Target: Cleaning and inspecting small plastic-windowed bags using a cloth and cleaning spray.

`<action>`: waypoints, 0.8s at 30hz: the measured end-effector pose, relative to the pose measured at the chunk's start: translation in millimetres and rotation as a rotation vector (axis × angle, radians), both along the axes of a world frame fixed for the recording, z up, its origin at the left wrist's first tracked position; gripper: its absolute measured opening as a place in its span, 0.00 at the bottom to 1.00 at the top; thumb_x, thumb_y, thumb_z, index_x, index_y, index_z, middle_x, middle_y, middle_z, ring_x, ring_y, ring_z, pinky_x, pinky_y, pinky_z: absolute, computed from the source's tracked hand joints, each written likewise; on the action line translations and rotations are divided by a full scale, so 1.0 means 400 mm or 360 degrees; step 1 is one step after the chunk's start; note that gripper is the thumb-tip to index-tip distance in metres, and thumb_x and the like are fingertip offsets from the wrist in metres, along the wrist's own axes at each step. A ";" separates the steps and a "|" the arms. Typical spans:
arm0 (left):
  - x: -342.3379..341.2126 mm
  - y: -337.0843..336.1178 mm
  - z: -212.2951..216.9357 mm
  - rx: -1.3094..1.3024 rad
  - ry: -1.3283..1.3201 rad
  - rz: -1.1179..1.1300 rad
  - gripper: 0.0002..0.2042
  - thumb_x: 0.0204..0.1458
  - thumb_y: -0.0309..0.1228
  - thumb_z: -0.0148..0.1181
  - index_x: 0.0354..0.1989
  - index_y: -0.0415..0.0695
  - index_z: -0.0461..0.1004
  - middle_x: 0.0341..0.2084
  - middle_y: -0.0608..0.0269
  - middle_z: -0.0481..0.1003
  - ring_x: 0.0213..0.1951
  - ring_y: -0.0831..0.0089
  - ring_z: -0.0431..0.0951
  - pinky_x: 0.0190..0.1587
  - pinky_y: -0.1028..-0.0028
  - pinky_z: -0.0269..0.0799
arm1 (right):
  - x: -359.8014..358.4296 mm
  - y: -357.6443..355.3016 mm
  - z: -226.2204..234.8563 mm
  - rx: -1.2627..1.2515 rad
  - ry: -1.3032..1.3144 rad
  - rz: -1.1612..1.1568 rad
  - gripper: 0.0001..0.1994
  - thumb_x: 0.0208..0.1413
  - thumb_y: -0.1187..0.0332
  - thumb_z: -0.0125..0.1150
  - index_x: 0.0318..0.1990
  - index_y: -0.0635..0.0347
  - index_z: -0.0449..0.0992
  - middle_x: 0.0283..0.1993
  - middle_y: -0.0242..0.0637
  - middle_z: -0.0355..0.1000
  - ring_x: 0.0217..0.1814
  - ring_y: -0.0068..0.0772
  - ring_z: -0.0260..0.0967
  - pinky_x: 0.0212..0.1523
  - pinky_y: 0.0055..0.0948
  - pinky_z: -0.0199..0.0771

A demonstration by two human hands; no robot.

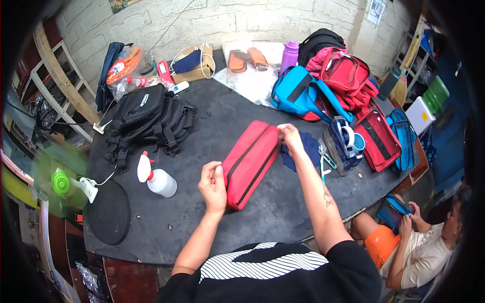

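A long red zippered pouch (pixel 251 164) with black zipper strips lies slanted over the dark table, between my hands. My left hand (pixel 213 188) grips its near left end, thumb up and fingers curled. At the far right end my right hand (pixel 291 140) pinches the corner. A dark blue cloth (pixel 303 151) lies crumpled beside my right wrist. Small scissors with teal handles (pixel 327 159) rest just right of that forearm. To the left of my left hand stands a white spray bottle (pixel 162 183) with a red and white trigger head.
On the table (pixel 202 131) a black backpack (pixel 146 113) lies left. Blue (pixel 295 91) and red bags (pixel 346 73) pile up at the far right, near a purple bottle (pixel 289 54). A clear case with tape rolls (pixel 345 144) sits right. A green fan (pixel 60 182) is left; a seated person (pixel 419 247) holds a blue pouch.
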State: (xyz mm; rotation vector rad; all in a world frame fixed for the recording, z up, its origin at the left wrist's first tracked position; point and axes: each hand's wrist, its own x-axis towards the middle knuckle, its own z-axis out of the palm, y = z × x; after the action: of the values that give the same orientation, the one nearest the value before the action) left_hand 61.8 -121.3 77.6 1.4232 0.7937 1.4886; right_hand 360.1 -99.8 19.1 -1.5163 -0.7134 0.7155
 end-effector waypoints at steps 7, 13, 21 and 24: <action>0.098 -0.156 0.042 0.0147 0.0444 -0.0633 0.17 0.56 0.26 0.56 0.55 0.40 0.68 0.47 0.56 0.70 0.44 0.71 0.74 0.48 0.74 0.69 | -0.078 -0.156 0.092 0.0016 -0.0183 0.0350 0.38 0.62 0.35 0.26 0.53 0.59 0.73 0.49 0.36 0.73 0.54 0.29 0.67 0.55 0.29 0.59; 0.051 -0.071 0.038 0.1034 0.0688 -0.0340 0.19 0.48 0.27 0.62 0.50 0.42 0.73 0.48 0.54 0.72 0.49 0.64 0.73 0.51 0.65 0.68 | -0.087 -0.196 0.106 0.0323 -0.0262 0.0512 0.37 0.63 0.38 0.33 0.65 0.61 0.58 0.65 0.41 0.61 0.67 0.34 0.55 0.68 0.33 0.47; -0.091 0.369 -0.107 -0.0524 -0.0098 -0.0224 0.33 0.62 0.57 0.32 0.69 0.48 0.50 0.67 0.56 0.55 0.70 0.63 0.48 0.68 0.55 0.37 | -0.100 -0.205 -0.006 -0.0079 0.0042 -0.0452 0.39 0.63 0.37 0.29 0.68 0.63 0.52 0.70 0.52 0.48 0.73 0.47 0.44 0.70 0.39 0.41; -0.035 0.323 -0.118 -0.0365 -0.0403 -0.0943 0.29 0.65 0.50 0.30 0.72 0.56 0.36 0.72 0.61 0.40 0.72 0.66 0.37 0.70 0.61 0.26 | -0.194 -0.166 0.071 0.0423 0.0302 0.0486 0.50 0.51 0.25 0.20 0.72 0.56 0.35 0.76 0.44 0.30 0.78 0.38 0.25 0.73 0.38 0.25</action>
State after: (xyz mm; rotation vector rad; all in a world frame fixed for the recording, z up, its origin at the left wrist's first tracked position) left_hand 47.8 7.8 30.5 1.1347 0.3267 1.0493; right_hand 282.4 -166.1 47.6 -1.0933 -0.8678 0.9402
